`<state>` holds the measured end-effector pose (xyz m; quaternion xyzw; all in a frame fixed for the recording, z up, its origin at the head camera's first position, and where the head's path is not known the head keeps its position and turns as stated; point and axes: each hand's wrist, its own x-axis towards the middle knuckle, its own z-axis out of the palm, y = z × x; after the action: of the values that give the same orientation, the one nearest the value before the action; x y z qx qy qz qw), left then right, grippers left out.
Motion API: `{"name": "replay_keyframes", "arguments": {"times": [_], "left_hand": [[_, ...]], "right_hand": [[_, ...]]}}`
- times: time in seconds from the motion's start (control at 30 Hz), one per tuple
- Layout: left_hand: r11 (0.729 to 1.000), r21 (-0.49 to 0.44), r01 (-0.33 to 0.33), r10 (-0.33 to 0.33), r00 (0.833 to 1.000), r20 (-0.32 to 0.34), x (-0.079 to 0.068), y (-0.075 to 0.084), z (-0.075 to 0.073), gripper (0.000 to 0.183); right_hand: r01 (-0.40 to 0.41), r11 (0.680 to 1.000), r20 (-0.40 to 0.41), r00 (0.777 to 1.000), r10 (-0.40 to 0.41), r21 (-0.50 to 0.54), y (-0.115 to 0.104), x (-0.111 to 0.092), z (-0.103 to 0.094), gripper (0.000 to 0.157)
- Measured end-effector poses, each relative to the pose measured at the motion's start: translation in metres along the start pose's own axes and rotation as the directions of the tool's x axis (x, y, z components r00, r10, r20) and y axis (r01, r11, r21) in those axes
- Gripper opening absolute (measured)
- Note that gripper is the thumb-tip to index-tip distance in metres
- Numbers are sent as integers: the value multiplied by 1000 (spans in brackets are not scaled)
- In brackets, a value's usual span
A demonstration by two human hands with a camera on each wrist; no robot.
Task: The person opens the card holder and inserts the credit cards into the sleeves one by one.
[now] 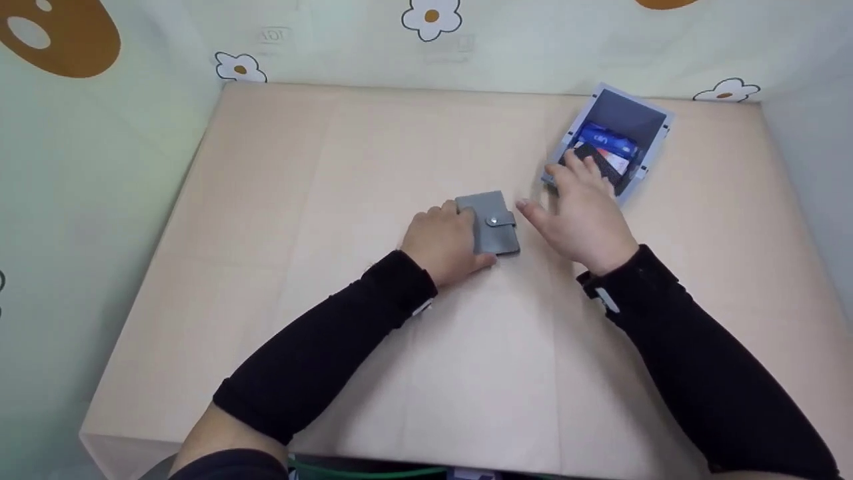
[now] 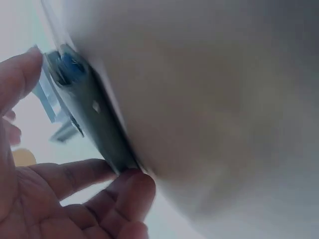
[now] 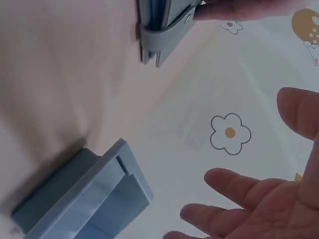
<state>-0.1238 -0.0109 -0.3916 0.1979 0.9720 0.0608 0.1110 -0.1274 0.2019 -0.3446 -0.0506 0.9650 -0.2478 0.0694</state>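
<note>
A grey wallet (image 1: 493,233) with a snapped strap lies on the table. My left hand (image 1: 443,243) grips it from its left side, thumb at the near edge and fingers at the far edge. The left wrist view shows the wallet (image 2: 94,112) end-on between thumb and fingers, with something blue inside. My right hand (image 1: 586,213) hovers to the right of the wallet, fingers spread and holding nothing. Its fingers overlap the near end of a grey bin (image 1: 656,150). In the right wrist view the open palm (image 3: 264,199) is apart from the bin (image 3: 99,189).
Inside the bin are a blue packet (image 1: 606,140), a white and red item (image 1: 616,162) and a dark textured item (image 1: 610,167). A pale cloth covers the table (image 1: 320,167). Curtains with flower prints (image 1: 432,17) hang behind it.
</note>
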Motion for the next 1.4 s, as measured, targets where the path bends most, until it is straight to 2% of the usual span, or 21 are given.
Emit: {"name": "replay_keyframes", "arguments": {"times": [0.2,0.3,0.4,0.57,0.77,0.83,1.03,1.13,1.27,1.4], "left_hand": [[994,54,-96,95,995,18,-7,12,4,74],[992,71,-102,101,995,22,-8,15,2,68],[992,74,-100,97,995,37,-7,15,1,63],[992,28,-126,124,991,58,-3,14,-2,59],[985,-36,-168,171,983,69,1,13,-1,75],[981,-52,-187,190,980,63,1,13,-1,75],[977,-18,-211,211,977,18,4,13,1,76],[976,-6,-216,216,976,0,4,15,2,74],[974,-12,-225,225,974,-10,4,16,2,73],[970,-7,-243,243,970,-16,4,16,1,73]], "right_hand": [[59,993,66,996,-52,-104,-4,-4,13,47],[79,981,102,993,-61,-176,-2,-2,21,36],[93,969,129,990,-65,-228,0,3,28,36],[118,946,183,981,-64,-302,5,14,36,47],[155,926,249,966,-69,-345,2,20,41,51],[167,918,259,963,-74,-360,0,17,42,50],[194,871,230,968,-97,-451,-8,9,43,50],[203,858,238,966,-97,-473,-10,10,43,48],[257,828,275,952,-131,-498,-8,12,45,43],[343,771,300,931,-206,-536,-5,12,48,36]]}}
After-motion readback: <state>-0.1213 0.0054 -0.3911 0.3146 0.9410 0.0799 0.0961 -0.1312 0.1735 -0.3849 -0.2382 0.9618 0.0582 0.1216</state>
